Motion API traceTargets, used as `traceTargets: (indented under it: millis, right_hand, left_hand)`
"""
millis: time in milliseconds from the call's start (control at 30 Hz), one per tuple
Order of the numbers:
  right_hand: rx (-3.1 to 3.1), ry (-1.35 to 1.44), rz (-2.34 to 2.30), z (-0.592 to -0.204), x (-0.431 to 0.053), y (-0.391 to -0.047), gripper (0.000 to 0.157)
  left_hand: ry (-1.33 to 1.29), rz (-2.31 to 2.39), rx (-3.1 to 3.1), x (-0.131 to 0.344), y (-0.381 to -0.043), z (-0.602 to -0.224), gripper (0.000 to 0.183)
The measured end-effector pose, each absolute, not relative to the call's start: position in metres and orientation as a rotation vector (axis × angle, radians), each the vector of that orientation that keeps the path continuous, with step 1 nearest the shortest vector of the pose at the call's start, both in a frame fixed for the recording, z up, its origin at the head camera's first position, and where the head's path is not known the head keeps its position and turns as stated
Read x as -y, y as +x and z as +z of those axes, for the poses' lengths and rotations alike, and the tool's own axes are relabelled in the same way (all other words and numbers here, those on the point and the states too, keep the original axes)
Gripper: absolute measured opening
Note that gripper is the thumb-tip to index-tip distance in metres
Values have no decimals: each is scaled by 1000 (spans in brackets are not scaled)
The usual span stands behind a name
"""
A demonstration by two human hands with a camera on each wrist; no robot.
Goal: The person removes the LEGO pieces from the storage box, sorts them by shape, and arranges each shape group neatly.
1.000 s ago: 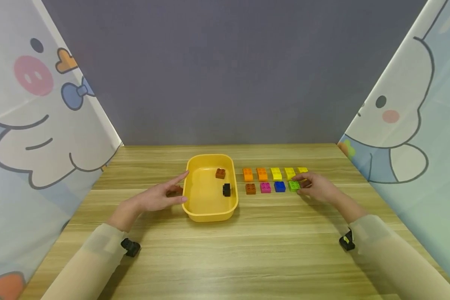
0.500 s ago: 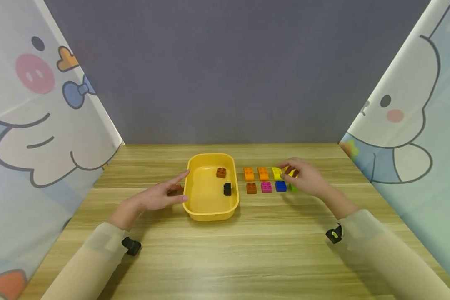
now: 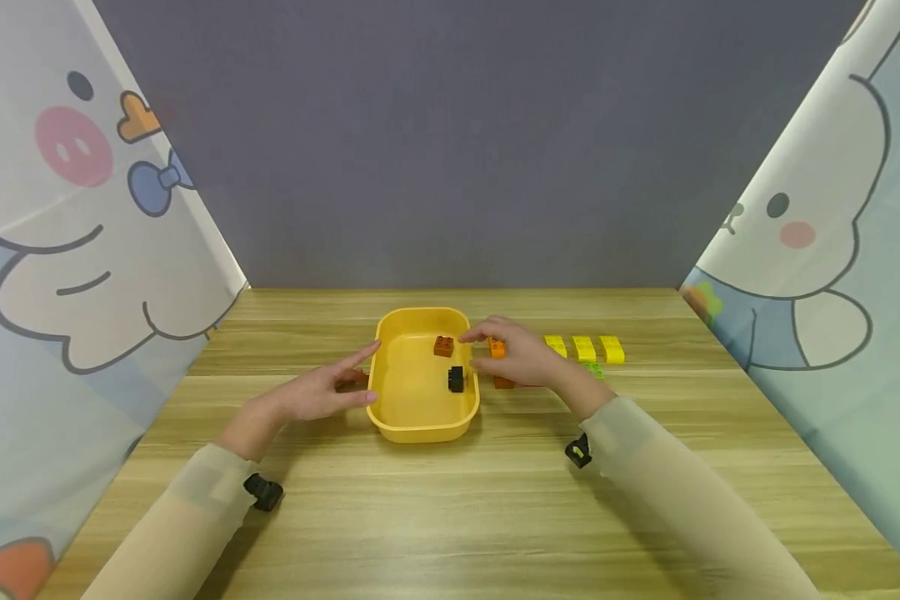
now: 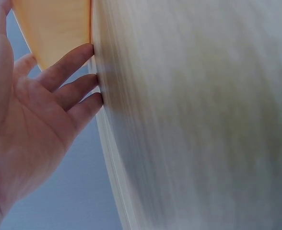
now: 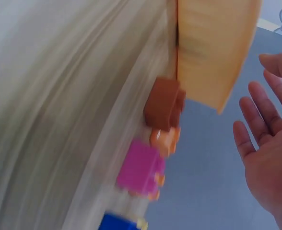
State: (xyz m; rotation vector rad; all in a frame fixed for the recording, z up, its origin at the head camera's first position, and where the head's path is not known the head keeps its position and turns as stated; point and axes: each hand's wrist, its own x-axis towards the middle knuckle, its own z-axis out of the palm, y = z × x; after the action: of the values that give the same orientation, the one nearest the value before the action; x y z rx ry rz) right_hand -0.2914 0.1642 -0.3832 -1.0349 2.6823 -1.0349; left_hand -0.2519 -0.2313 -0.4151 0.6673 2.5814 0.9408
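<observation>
My left hand (image 3: 307, 393) rests at the left side of a yellow plastic bin (image 3: 420, 434), its thumb and fingers spread along the rim. In the left wrist view its lower fingertips meet the wooden tabletop beside the bin. My right hand (image 3: 521, 354) hovers at the bin's right rim with loosely bent fingers and nothing between them. Inside the bin lie a brown toy brick (image 3: 443, 346) and a black brick (image 3: 456, 379). Beneath the right hand are an orange brick (image 3: 497, 347) and another brown brick (image 5: 162, 103), partly covered in the head view.
Right of the bin, two rows of bricks continue with a pink brick (image 5: 142, 167), a blue brick (image 5: 117, 223), a green brick (image 3: 594, 369) and yellow bricks (image 3: 612, 349). A grey panel (image 3: 457, 150) stands behind the wooden table (image 3: 420, 517), with cartoon-printed cloths at both sides.
My right hand has left the green and yellow bricks at the right end and moved left over the rows to the bin's rim. The left hand has stayed in place.
</observation>
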Motion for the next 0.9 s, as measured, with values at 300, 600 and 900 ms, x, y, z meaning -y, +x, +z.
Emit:
traceTargets:
  millis: [300, 600, 900]
  right_hand:
    - [-2635, -1152, -845, -391, -130, -305, 39]
    - [-2616, -1105, -658, -396, -122, -309, 46]
    - [-2569, -1116, -477, -393, -118, -311, 44]
  left_hand:
    - [674, 934, -2586, 232, -253, -417, 95]
    - [686, 951, -2573, 232, -251, -416, 95]
    - [677, 950, -2578, 232, -251, -414, 95]
